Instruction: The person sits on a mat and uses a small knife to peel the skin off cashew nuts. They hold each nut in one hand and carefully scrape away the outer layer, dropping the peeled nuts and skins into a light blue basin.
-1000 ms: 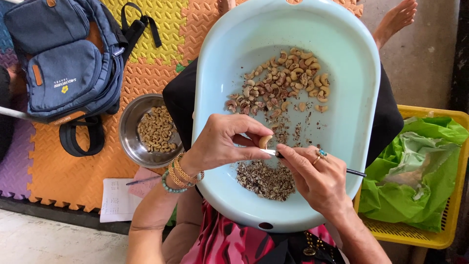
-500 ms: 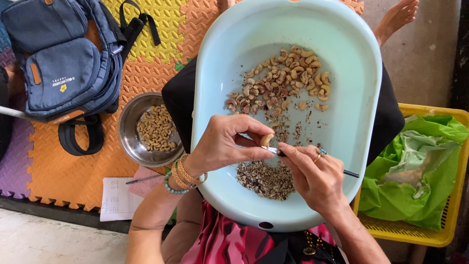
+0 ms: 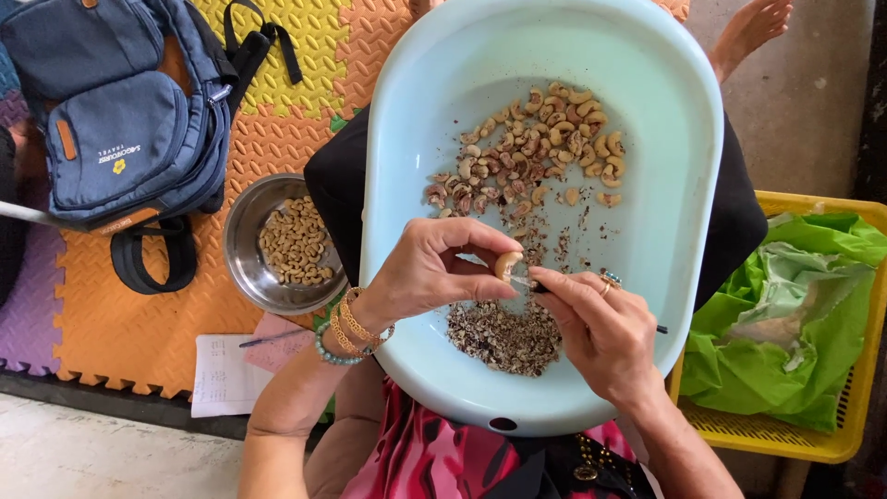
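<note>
Pinched between my left hand fingertips sits one pale cashew — I've got my right hand closed on a thin blade tool, its tip touching the nut. Directly beneath lies a heap of skins in the light-blue basin; beyond the grip, unpeeled cashews

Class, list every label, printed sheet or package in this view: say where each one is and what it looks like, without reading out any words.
Small printed label: on the front pocket of the blue fabric backpack, upper left; pale lettering with a yellow mark.
White paper sheet: on the orange foam mat, lower left; rectangular, handwritten lines.
Green plastic bag: in the yellow plastic basket, right; crumpled.
</note>
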